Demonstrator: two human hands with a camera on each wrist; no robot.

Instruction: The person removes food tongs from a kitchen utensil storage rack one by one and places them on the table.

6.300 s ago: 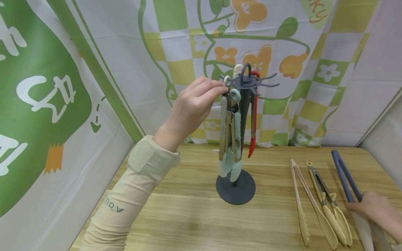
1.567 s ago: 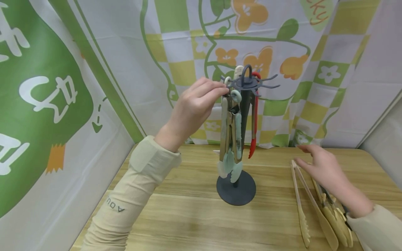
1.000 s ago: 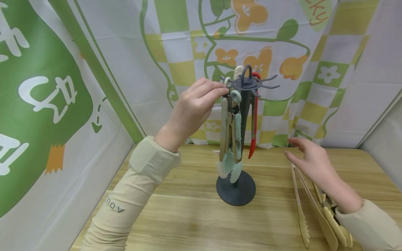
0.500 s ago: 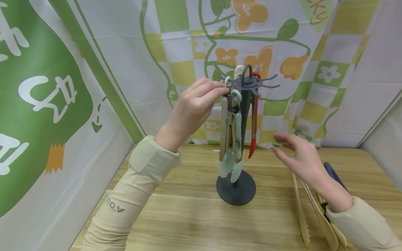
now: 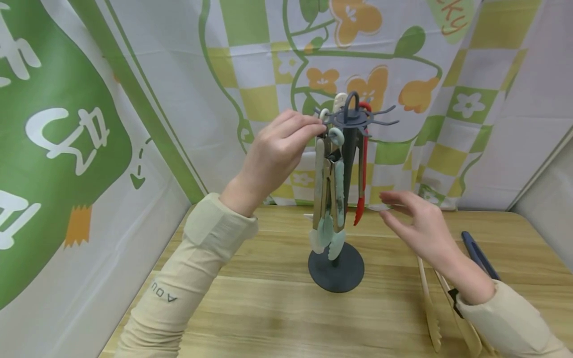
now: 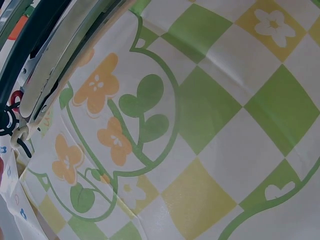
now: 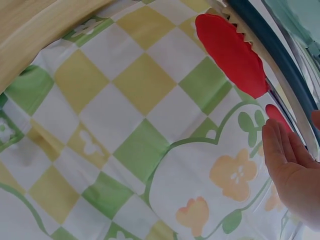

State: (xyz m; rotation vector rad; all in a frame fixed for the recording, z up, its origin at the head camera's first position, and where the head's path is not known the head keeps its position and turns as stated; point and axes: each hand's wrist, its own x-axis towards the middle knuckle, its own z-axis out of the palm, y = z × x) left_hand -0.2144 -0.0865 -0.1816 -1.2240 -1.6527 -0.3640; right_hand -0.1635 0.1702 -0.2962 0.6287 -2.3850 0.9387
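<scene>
The job looks part-way: several pairs of tongs hang on the dark stand (image 5: 335, 271) at the middle of the table (image 5: 268, 298), others lie at the right, and these pictures alone do not settle whether pairs are going up or coming down. On the stand's left side hang mint tongs (image 5: 339, 191) and, just beside them, whitish tongs (image 5: 319, 166); red tongs (image 5: 360, 211) hang on the far right side, and a cream handle end (image 5: 339, 101) shows behind the top. The hooks (image 5: 386, 122) reaching right have nothing seen on them, so the stand seems only partly loaded. Lying on the table are beige tongs (image 5: 429, 315), their arms spread and partly hidden by the right forearm, and, farther right, blue tongs (image 5: 477, 252). The left hand (image 5: 279, 146) reaches to the stand's top with its fingers bent at the hook end of the whitish tongs; whether they pinch anything cannot be told, as the thumb is hidden. The right hand (image 5: 421, 223) hovers right of the stand, its fingers loose and holding nothing. The mint tongs look worn, with dark marks along one handle, and hang tips down by their ring.
</scene>
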